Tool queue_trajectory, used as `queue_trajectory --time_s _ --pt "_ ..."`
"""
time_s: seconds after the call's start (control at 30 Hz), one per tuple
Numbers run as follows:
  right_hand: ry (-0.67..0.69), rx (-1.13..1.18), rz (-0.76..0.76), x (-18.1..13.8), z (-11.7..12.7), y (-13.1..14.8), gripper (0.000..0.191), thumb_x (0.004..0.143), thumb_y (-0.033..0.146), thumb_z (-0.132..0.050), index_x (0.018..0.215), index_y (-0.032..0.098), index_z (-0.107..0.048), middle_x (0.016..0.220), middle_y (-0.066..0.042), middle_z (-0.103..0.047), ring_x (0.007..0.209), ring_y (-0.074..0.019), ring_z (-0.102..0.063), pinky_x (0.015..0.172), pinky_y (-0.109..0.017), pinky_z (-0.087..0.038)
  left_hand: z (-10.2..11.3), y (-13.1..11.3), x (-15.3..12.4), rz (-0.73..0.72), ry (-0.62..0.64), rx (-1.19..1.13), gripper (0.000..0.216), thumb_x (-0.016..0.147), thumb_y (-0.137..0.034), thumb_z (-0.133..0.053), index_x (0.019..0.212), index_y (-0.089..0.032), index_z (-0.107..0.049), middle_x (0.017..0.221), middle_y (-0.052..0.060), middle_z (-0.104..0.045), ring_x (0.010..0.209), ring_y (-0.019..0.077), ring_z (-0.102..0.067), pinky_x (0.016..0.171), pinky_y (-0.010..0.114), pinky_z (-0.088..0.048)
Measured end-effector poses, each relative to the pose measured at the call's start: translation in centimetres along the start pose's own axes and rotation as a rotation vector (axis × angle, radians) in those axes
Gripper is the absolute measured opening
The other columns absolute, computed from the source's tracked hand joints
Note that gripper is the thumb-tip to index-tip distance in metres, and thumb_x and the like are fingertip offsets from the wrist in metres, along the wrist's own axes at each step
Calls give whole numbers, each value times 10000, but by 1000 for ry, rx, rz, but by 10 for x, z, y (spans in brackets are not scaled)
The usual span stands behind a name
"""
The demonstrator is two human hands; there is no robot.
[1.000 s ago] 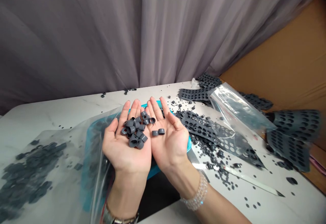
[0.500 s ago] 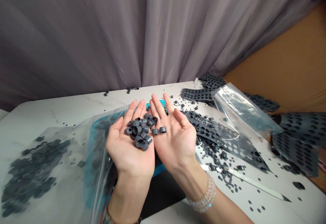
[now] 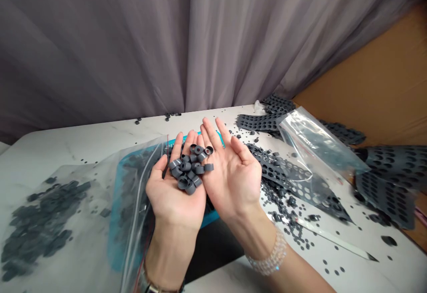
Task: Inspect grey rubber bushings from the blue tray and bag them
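Side by side, my left hand (image 3: pixel 178 199) and my right hand (image 3: pixel 235 179) are held palm up with their inner edges touching. A heap of small dark grey ring-shaped rubber caps (image 3: pixel 186 166) rests in my left palm and on its fingers. A few caps lie over the seam, against the inner edge of my right hand. The fingers of my right hand are stretched out and spread, and most of its palm is bare. Under both hands is a blue-rimmed tray (image 3: pixel 115 222), partly covered by a clear zip bag (image 3: pixel 136 222); the hands hide much of it.
Left lies a heap of dark grey pieces (image 3: pixel 40 222) under clear plastic. Right are perforated grey sheets (image 3: pixel 270 166), another clear zip bag (image 3: pixel 320 146), scattered small discs (image 3: pixel 293 230) and a white pointed tool (image 3: pixel 336 239). Behind the table (image 3: pixel 83 144) hangs a grey curtain (image 3: pixel 133 53).
Both hands have shifted slightly right. The caps have rolled together into a tighter heap toward the seam between the palms, and those on my right hand have moved left.
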State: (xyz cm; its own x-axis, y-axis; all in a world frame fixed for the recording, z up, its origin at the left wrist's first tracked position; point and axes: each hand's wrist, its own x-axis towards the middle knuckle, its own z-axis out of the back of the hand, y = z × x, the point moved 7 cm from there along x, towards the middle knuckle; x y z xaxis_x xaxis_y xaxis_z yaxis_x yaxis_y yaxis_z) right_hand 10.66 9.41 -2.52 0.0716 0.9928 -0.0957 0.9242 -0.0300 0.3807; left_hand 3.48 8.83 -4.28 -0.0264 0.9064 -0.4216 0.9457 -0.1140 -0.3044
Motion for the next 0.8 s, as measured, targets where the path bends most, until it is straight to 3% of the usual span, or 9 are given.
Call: queue_trajectory --time_s 0.23,0.47,0.6,0.8 --pt "37 -243 57 -1 -4 3 570 864 307 -270 1424 203 -275 1444 -39 -437 1313 -176 -436 1120 -440 -320 0 3 -2 25 -63 35 441 890 -253 -313 1227 -107 -557 1179 159 -645 1059 224 -638 939 350 -497" --pt "142 -767 47 -4 -7 0 746 643 65 -446 1343 319 -410 1440 44 -434 1376 -193 -327 1136 -410 -299 5 14 3 78 -91 92 403 862 -244 -418 1214 -126 -577 1167 120 -648 1078 192 -620 894 252 -509" --pt "235 -981 69 -5 -11 2 789 658 42 -415 1387 340 -360 1475 83 -362 1418 -182 -218 1183 -434 -162 9 21 7 129 -92 86 403 868 -240 -412 1229 -157 -571 1128 87 -661 1042 190 -632 866 263 -521" --pt "227 -1143 24 -5 -13 9 790 701 30 -391 1417 351 -302 1528 134 -217 1452 -167 -36 1178 -467 56 12 34 11 231 2 58 412 857 -274 -438 1240 -188 -559 1149 71 -655 1111 196 -594 879 258 -499"
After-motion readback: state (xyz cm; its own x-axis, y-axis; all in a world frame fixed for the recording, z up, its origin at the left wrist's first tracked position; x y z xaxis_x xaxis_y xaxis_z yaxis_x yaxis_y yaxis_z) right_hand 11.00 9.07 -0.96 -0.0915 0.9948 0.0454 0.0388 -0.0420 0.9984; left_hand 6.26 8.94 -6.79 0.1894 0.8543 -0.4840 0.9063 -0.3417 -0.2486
